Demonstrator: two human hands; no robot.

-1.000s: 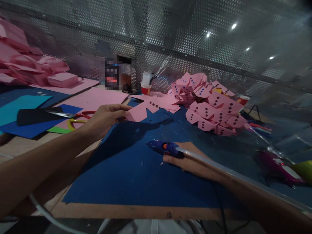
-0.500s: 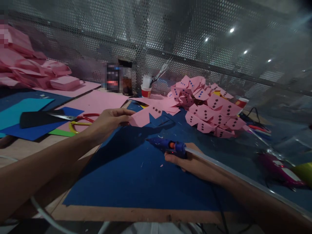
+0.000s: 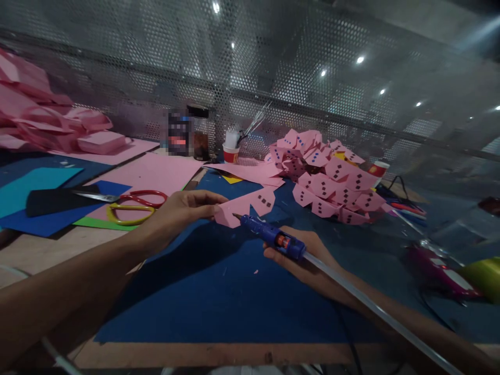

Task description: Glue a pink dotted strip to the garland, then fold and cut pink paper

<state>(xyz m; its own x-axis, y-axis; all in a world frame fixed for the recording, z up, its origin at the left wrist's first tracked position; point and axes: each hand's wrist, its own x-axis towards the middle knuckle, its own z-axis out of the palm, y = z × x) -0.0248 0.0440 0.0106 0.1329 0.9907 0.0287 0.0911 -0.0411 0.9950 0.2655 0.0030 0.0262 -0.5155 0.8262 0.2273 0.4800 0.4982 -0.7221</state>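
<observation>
Between thumb and fingers, my left hand (image 3: 191,208) pinches the left end of a cut pink paper piece (image 3: 250,204) with small dark diamonds at its right end. My right hand (image 3: 300,255) is wrapped round a blue hot glue gun (image 3: 269,233), its nozzle pointing left over the lower part of the paper. Whether the tip touches the paper I cannot tell. A long clear glue stick (image 3: 351,289) runs out of the gun's back end along my right forearm. Under both hands lies a dark blue sheet (image 3: 219,302).
Scissors with red and yellow handles (image 3: 133,208) lie left on coloured sheets. Cut pink pieces with diamonds form a pile (image 3: 336,182) at back right. Behind stand a red-and-white paper cup (image 3: 231,154) and a perforated metal panel (image 3: 156,57). A magenta tool (image 3: 441,271) lies far right.
The glue gun has moved up and left, so its nozzle now overlaps the pink paper. The paper has shifted slightly right and down, tilting more toward me. The camera view has turned slightly.
</observation>
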